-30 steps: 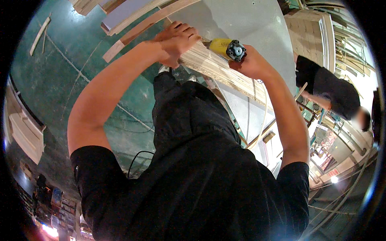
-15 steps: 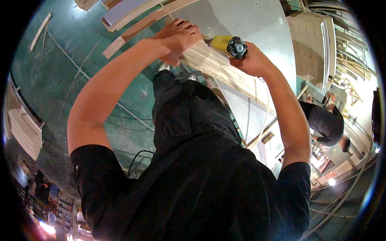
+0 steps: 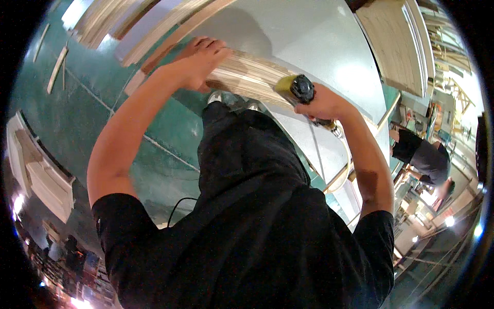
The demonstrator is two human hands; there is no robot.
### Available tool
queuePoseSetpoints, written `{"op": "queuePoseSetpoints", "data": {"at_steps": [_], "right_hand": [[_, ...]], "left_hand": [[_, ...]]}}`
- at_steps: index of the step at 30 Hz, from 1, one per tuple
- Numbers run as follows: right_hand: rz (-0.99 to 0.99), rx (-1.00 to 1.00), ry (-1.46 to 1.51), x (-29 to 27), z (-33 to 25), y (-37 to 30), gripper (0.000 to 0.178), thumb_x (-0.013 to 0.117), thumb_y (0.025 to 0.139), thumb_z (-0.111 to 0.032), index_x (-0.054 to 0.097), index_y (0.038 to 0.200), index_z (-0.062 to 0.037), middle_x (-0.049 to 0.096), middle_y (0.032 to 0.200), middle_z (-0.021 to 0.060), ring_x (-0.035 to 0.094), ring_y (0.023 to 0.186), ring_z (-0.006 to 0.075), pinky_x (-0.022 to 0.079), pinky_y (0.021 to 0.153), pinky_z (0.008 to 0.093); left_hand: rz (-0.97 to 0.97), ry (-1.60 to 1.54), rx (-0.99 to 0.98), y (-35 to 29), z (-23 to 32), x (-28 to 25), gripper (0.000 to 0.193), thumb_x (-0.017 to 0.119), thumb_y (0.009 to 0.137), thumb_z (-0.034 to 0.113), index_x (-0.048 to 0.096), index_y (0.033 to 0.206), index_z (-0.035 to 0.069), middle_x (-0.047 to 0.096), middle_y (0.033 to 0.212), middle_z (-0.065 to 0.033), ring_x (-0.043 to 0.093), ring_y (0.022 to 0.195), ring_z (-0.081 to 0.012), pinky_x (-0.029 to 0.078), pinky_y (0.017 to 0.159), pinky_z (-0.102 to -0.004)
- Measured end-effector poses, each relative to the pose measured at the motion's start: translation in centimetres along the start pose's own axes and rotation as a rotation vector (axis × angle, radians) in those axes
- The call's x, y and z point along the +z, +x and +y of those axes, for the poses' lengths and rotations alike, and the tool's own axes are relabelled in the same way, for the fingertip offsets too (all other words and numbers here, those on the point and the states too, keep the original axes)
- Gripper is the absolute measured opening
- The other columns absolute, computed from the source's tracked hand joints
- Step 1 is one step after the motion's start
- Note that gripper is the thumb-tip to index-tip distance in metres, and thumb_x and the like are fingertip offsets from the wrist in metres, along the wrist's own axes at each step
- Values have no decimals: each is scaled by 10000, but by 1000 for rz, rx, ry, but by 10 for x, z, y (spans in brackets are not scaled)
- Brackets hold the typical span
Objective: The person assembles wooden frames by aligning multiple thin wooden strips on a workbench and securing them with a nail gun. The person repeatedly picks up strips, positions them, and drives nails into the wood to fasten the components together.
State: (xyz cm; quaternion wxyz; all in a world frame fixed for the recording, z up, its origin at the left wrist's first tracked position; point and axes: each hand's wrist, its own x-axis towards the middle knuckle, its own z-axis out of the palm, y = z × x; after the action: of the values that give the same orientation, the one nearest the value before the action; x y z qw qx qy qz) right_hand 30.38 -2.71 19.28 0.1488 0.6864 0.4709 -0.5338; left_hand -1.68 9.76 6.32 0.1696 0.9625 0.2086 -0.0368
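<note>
Across the grey tabletop (image 3: 319,41) in front of me lies a light-coloured piece of layered wood (image 3: 252,72), long and narrow. My left hand (image 3: 201,63) is wrapped over its left end, fingers on the far side and thumb on the near side. A yellow and black air nailer (image 3: 293,89) is held in my right hand (image 3: 328,103) over the right part of the wood. Its nose is hidden, so I cannot tell whether it touches the wood. A pale hose (image 3: 349,149) hangs from the metal fitting at its handle.
Stacked wooden strips (image 3: 170,28) lie at the far left. A tall stack of boards (image 3: 393,46) stands far right. Another person (image 3: 429,159) in dark clothing is beyond, at right. Loose sticks (image 3: 57,69) lie on the green floor (image 3: 170,139), with pale wooden pieces (image 3: 49,180) further left.
The nailer and my right hand have moved right and nearer, away from my left hand. My left hand has shifted left along the wood. The whole view has also shifted somewhat.
</note>
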Motion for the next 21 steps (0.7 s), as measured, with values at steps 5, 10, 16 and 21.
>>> {"op": "queuePoseSetpoints", "data": {"at_steps": [5, 10, 16, 21], "right_hand": [[132, 33, -82, 1, 95, -57, 431, 773, 774, -136, 625, 1166, -34, 696, 881, 110, 676, 796, 240, 553, 758, 379], [251, -225, -189, -7, 193, -75, 450, 719, 744, -58, 635, 1186, -57, 695, 1096, 190, 648, 1075, 397, 505, 940, 461], [322, -399, -133, 5, 226, -77, 373, 727, 741, -19, 634, 1101, -40, 688, 1006, 193, 656, 984, 393, 513, 875, 453], [298, -515, -39, 8, 222, -54, 341, 753, 750, -48, 639, 1071, -27, 693, 949, 190, 665, 889, 401, 530, 796, 441]], "left_hand": [[-129, 38, -59, 44, 75, -36, 1170, 910, 580, 523, 376, 1556, 159, 362, 1587, -201, 300, 1494, -407, 189, 1193, -686], [-147, 84, 51, 143, 195, -14, 1188, 899, 607, 566, 333, 1599, 240, 304, 1630, -211, 259, 1522, -393, 148, 1196, -698], [-182, 81, -18, 183, 242, 25, 1125, 906, 653, 485, 329, 1595, 277, 352, 1581, -185, 321, 1476, -366, 197, 1182, -649], [-63, 134, 37, 190, 234, 35, 1093, 902, 654, 451, 350, 1583, 292, 412, 1502, -151, 407, 1377, -338, 307, 1074, -579]]}}
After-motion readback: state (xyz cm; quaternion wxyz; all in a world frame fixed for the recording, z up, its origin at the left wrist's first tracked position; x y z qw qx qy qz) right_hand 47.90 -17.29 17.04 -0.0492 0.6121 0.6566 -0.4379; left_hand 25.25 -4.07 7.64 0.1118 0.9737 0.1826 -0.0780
